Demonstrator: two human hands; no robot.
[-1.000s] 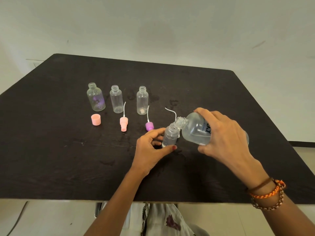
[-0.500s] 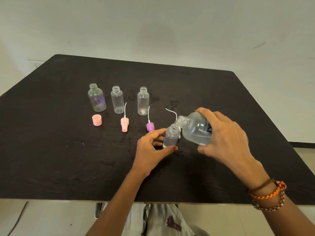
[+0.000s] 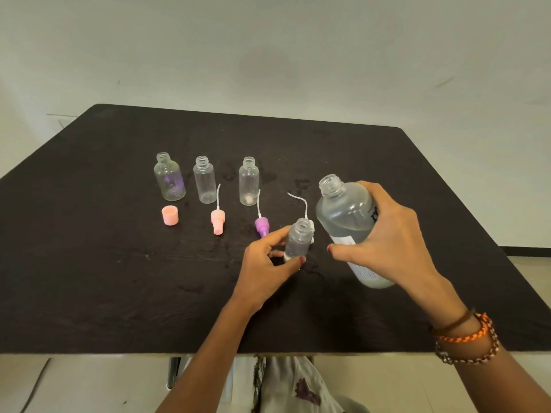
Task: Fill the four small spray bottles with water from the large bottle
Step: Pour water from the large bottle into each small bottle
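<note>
left fingers (image 3: 293, 261) pinch 1 small bottle (image 3: 298, 239) | right fingers (image 3: 337, 249) grip large bottle (image 3: 348, 222) | 3 bottles apart

large bottle (image 3: 347, 222) tipped back upright, mouth lifted off small bottle (image 3: 298, 239)

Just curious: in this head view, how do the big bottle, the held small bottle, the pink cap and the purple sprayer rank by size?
1. Big bottle
2. Held small bottle
3. Purple sprayer and pink cap: too alike to rank; the sprayer's thin tube makes it longer.

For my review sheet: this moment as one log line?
left hand holds small bottle | right hand holds large bottle near-upright, not pouring | three bottles unfilled
</note>
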